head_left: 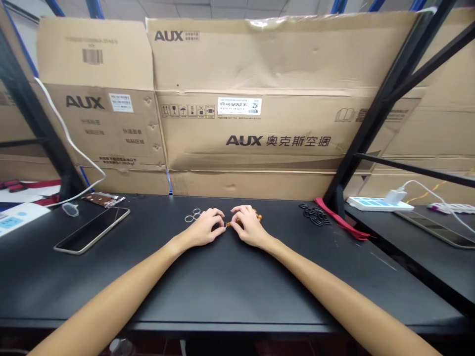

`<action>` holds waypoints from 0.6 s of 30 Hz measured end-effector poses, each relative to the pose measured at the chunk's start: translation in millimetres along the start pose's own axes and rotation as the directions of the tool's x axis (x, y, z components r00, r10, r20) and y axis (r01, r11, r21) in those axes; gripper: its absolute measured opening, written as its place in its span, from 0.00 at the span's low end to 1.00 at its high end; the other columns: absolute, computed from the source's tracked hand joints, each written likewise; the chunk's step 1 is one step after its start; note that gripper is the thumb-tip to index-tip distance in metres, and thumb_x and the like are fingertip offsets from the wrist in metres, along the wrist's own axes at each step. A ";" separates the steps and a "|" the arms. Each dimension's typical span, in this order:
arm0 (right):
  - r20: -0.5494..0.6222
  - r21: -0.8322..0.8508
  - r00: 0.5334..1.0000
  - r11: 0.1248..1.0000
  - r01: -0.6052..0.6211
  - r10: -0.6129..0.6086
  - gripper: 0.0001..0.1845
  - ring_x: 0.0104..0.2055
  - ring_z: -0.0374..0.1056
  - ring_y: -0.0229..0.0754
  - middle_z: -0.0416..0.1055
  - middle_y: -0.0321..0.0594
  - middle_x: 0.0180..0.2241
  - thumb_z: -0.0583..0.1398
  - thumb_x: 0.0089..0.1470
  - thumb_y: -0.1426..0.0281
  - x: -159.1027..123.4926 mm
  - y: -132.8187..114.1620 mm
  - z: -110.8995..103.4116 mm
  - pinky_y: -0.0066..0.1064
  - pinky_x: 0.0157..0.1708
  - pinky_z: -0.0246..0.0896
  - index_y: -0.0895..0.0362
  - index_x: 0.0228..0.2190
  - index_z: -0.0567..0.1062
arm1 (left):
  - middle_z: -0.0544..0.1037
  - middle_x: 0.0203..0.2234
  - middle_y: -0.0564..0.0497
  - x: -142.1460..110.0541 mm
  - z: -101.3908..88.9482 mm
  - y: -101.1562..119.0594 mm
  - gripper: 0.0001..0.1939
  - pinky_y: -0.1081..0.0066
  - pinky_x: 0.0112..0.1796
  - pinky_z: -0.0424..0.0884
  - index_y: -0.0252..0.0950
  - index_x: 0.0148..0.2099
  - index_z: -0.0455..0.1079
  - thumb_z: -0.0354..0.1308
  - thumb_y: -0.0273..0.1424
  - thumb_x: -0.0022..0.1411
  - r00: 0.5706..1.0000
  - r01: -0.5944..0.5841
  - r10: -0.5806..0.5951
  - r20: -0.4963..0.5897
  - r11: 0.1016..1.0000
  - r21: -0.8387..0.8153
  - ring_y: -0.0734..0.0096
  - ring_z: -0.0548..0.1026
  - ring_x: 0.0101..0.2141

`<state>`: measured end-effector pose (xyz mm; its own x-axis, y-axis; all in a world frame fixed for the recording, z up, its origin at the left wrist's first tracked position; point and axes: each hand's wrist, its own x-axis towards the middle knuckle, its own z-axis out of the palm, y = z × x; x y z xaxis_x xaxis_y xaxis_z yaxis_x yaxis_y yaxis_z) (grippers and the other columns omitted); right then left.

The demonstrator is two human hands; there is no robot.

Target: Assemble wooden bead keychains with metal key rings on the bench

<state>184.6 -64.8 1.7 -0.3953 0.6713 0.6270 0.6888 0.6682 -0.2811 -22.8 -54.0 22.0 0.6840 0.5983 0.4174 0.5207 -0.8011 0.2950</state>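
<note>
Bare arms reach in from the bottom of the shot, and the left hand (202, 227) and right hand (250, 226) are brought in close together, knuckles up, near the back of a black counter (237, 291). The hands are narrow, not spread at all, and a small orange piece (227, 224) looks pinched between the fingertips of both. It's too small for much detail to be made out, tbh. A bunch of amber beads (257, 215) is partly hidden behind the right hand, at about 1 o'clock from the pinch.

Going round from there, a few metal rings (192, 215) are laid just beside the left hand at about 10 o'clock. A pile of black rings (315, 215) can be seen further out at about 2 o'clock, with a red strap (339, 217) right next to it. At about 9 o'clock, well apart from the hands, a phone (92, 230) is lying flat, with a brown foil packet (103, 199) just behind it.

Off at about 3 o'clock, a white power strip (378, 202) with a charger (396, 197) plugged in is sitting on a second counter (371, 232). Big flattened AUX cardboard boxes (237, 99) are stood up along the back at 12 o'clock, behind black shelf posts (386, 104).
</note>
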 end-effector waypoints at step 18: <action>0.028 -0.028 0.999 0.999 -0.026 0.027 0.06 0.49 0.57 0.48 0.67 0.45 0.45 0.56 0.55 0.70 1.6 -6.2 -2.4 0.45 0.50 0.54 0.56 0.28 0.71 | 0.71 0.44 0.49 3.6 1.1 -3.4 0.10 0.62 0.50 0.64 0.38 0.35 0.73 0.51 0.33 0.63 1.000 0.017 -0.017 -0.008 0.998 -0.054 0.64 0.68 0.45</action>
<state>181.1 -68.6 6.2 -0.3932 0.6977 0.5988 0.7160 0.6410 -0.2767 -21.6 -49.1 21.6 0.6707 0.6120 0.4190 0.5041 -0.7905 0.3478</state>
